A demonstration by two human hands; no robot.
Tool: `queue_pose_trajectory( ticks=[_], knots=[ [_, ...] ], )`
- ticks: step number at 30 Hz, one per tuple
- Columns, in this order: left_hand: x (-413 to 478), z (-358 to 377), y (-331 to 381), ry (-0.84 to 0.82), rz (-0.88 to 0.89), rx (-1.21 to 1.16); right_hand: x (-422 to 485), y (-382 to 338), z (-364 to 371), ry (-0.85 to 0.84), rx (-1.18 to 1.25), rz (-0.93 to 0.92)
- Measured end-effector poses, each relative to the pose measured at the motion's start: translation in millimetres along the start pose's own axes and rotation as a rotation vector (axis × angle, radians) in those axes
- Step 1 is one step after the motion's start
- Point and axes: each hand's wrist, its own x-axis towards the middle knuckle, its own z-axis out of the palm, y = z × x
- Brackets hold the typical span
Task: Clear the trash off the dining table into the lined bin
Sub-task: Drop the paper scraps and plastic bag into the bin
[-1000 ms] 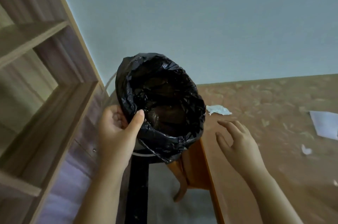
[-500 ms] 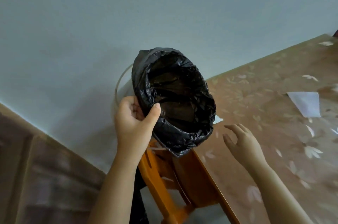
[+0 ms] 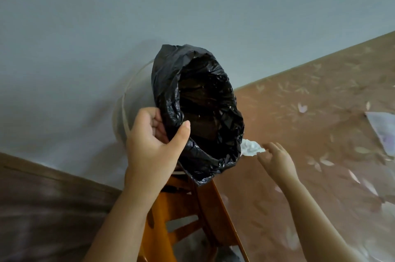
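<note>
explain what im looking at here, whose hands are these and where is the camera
The camera sits on a person's head and looks down at their own two bare hands. The left hand grips the rim of a bin lined with a black bag, tilted at the table's edge. The right hand, fingers open, reaches toward a crumpled white tissue on the patterned table. A flat sheet of paper lies further right. An orange wooden chair stands below the bin.

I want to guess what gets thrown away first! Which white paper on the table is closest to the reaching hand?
The crumpled white tissue, right at the right hand's fingertips beside the black-lined bin. The flat paper sheet lies far off at the table's right.
</note>
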Motion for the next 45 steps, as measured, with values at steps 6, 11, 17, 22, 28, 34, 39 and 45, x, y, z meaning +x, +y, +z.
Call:
queue_pose_trajectory(
  ticks=[6, 11, 17, 22, 28, 34, 39, 45],
  knots=[
    [3, 14, 0, 0.020, -0.039, 0.000, 32, 16, 24, -0.063, -0.019, 0.045],
    [0, 14, 0, 0.042, -0.056, -0.021, 39, 21, 37, -0.088, -0.072, 0.024],
    [-4, 9, -5, 0.043, -0.073, -0.027, 28, 26, 42, -0.056, 0.033, 0.028],
    [-8, 2, -9, 0.033, -0.090, -0.085, 3, 27, 38, -0.011, 0.086, 0.076],
    [-19, -2, -17, -0.010, -0.152, -0.172, -29, 12, 6, 0.183, 0.249, 0.141],
    [-25, 2, -26, -0.065, -0.146, -0.181, -55, -21, -48, 0.420, 0.327, 0.101],
    [-29, 5, -27, -0.131, -0.150, -0.146, -74, -51, -91, 0.555, 0.369, 0.015],
    [-37, 6, -19, -0.177, -0.158, -0.160, -94, -92, -106, 0.521, 0.347, -0.127]
  ],
)
